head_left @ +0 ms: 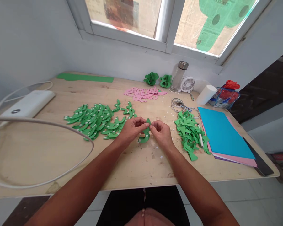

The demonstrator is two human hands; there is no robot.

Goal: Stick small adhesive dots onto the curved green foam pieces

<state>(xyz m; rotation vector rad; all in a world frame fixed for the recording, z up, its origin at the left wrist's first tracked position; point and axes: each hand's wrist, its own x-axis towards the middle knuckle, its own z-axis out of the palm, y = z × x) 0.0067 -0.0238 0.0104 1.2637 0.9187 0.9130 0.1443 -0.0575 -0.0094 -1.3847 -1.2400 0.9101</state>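
Near the middle of the table, my left hand (135,128) pinches a curved green paper cutout (145,138) with small white squares on it, like bits of double-sided tape. My right hand (161,131) is closed too, its thumb and forefinger pressed together at the cutout's upper right edge. Whether a tape backing lies between those fingertips is too small to tell. Left of my hands spreads a pile of similar green cutouts (96,119), many bearing white squares. Tiny white scraps (161,157) dot the wood below my right hand.
Green paper scraps (188,133) with a white pen (201,140) lie right, beside stacked coloured sheets (226,135). Pink cutouts (143,93), two green paper ornaments (151,78), a bottle (179,75), a small fan (187,84) and tape rolls (178,105) stand behind. A white cable (68,169) loops left.
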